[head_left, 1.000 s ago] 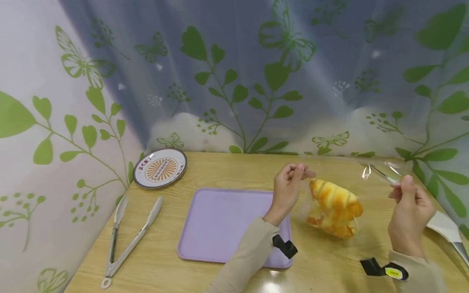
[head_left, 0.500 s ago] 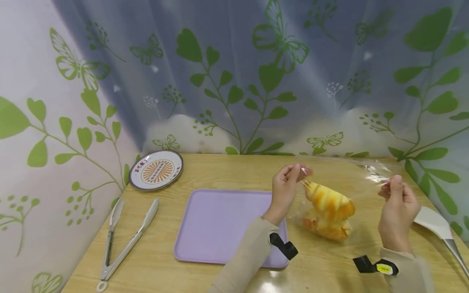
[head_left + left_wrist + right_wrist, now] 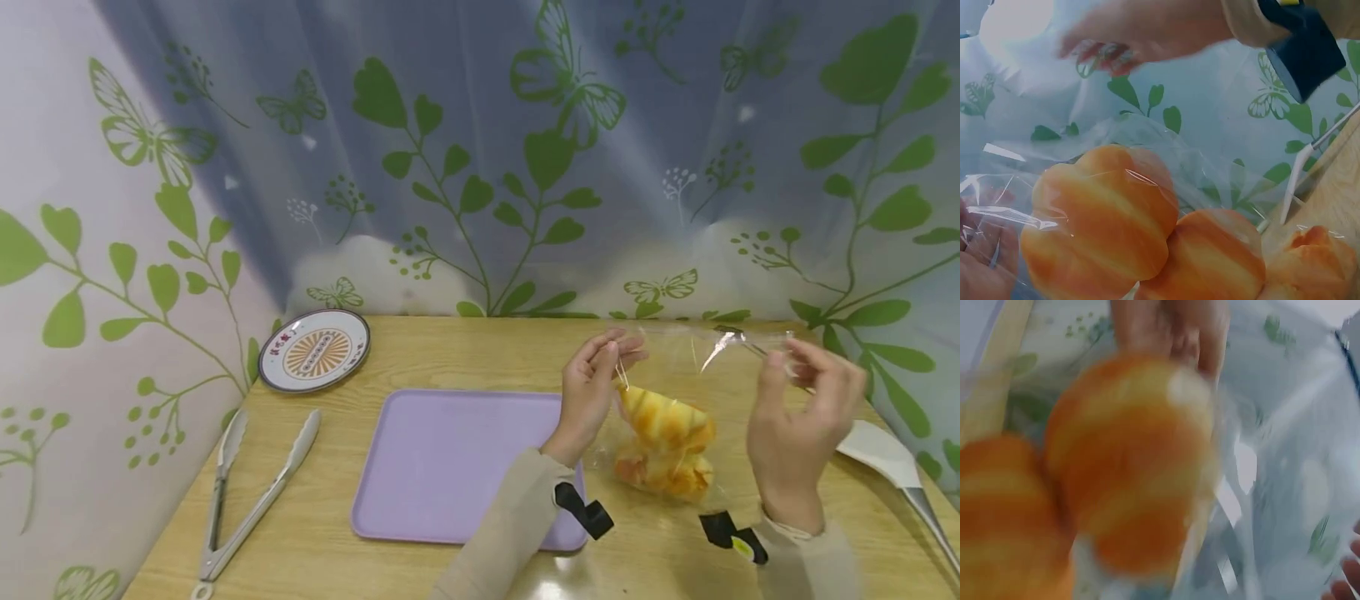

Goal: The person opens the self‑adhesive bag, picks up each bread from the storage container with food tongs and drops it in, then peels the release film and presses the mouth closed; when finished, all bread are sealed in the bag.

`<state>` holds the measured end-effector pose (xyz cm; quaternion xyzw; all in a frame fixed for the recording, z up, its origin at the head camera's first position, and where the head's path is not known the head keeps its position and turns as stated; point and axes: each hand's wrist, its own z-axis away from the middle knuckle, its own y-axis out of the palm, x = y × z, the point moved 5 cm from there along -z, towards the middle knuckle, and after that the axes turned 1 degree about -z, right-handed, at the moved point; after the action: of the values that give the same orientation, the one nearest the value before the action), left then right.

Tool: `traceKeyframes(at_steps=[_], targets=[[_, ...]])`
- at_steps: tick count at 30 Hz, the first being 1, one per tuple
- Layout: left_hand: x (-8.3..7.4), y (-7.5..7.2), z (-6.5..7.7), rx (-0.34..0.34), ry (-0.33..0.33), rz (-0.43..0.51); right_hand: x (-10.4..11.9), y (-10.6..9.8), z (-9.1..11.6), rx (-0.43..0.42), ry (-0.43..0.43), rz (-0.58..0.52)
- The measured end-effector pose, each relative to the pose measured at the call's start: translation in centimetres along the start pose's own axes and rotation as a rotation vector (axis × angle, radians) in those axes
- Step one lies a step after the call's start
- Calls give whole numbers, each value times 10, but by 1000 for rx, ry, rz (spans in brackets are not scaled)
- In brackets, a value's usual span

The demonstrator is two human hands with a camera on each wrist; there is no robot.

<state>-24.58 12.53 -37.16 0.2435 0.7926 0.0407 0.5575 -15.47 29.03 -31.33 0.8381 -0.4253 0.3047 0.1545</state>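
Observation:
My left hand (image 3: pixel 587 396) pinches the left side of a clear plastic bag (image 3: pixel 675 354) near its mouth. Inside the bag are several bread rolls (image 3: pixel 666 421), yellow with browned ridges, over the table right of the tray. My right hand (image 3: pixel 806 417) is raised at the opposite upper corner, thumb and fingertips right at the film; I cannot tell whether they grip it. Large rolls (image 3: pixel 1097 219) show through the shiny film in the left wrist view, with the blurred right hand (image 3: pixel 1141 34) above. In the right wrist view a blurred roll (image 3: pixel 1129 469) hides part of the left hand (image 3: pixel 1172 328).
A lilac tray (image 3: pixel 442 467) lies left of the bag, partly under my left forearm. Metal tongs (image 3: pixel 255 508) lie spread at the left, below a patterned plate (image 3: pixel 314 351). A white-headed serving spoon (image 3: pixel 885 454) lies at the right. A printed curtain (image 3: pixel 480 167) hangs behind the wooden table.
My right hand has moved left toward the left hand and turned, its fingers now differently placed at the bag's edge. The bag has narrowed and its rolls hang more upright. My left hand keeps its pinch.

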Motion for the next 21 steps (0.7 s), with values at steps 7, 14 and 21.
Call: traceKeyframes(at_steps=[7,14,21], targets=[[-2,0,2,11,-22,-49,50,62,18,438,-492,154],[-4,-2,5,31,-33,-109,57,84,20,497,-635,219],[-8,-6,4,61,-11,-158,55,88,17,539,-716,260]])
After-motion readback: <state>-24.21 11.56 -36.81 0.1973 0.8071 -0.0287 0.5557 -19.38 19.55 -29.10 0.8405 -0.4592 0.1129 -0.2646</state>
